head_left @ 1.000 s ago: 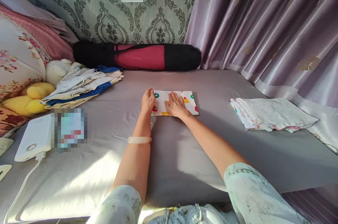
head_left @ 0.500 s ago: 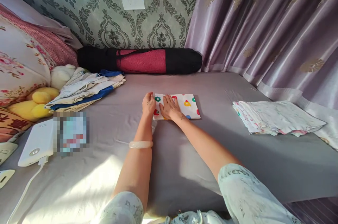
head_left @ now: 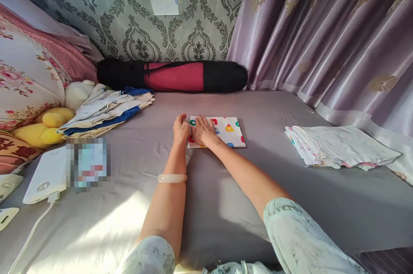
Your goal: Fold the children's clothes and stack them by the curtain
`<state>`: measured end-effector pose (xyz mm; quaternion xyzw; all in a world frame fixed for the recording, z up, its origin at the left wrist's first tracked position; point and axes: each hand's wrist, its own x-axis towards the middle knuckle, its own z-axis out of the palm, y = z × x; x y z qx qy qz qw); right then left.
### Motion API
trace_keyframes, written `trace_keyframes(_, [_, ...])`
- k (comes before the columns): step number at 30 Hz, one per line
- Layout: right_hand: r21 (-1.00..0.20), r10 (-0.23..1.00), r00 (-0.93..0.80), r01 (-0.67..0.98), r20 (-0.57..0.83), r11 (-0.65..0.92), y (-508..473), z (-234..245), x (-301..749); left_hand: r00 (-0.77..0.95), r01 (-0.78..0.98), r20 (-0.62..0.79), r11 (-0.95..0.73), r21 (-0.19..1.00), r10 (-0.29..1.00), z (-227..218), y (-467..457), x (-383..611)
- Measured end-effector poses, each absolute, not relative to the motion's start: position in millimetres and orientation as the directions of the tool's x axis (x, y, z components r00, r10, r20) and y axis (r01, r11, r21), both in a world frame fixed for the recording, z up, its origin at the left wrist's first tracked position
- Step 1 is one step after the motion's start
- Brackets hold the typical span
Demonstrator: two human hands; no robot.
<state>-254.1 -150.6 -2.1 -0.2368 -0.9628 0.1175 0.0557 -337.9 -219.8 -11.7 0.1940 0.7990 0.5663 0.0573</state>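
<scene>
Covering cloth (head_left: 227, 135) partly, right hand (head_left: 204, 132) flat

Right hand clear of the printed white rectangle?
No, the right hand lies on the printed white rectangle, over its left part.

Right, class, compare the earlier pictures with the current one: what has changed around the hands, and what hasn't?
The right hand has slid left across the patterned folded cloth, closer to the left hand. No visible grasp or release. The left hand stays at the cloth's left edge; the white cloth stack and rolled bag stay put.
</scene>
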Motion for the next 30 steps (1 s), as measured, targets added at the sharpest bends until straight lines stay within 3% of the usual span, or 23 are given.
trace_keyframes(5, [-0.206,0.374,-0.927,0.361,0.025,0.910,-158.5,-1.5,-267.8,-0.921,0.247,0.148,0.246,0.937,0.360,-17.4,-218.2,-342.8])
trace_keyframes(10, [-0.187,0.352,-0.935,0.339,0.037,0.922,-160.7,-11.2,-270.4,-0.924,0.250,0.159,0.237,0.939,0.348,-18.6,-217.5,-344.4])
trace_keyframes(19, [-0.342,0.379,-0.924,0.342,0.046,0.875,-146.1,-1.4,-259.2,-0.899,0.342,0.213,0.309,0.887,0.384,-8.7,-215.4,-335.3])
trace_keyframes(24, [-0.316,0.436,-0.893,0.384,0.113,0.868,-119.6,-2.0,-225.9,-0.789,0.550,0.309,0.387,0.741,0.530,-7.4,-207.0,-323.2])
trace_keyframes(30, [-0.220,0.412,-0.906,0.384,0.099,0.897,-97.7,-4.7,-199.6,-0.594,0.787,0.323,0.451,0.420,0.737,-11.5,-197.3,-301.2])
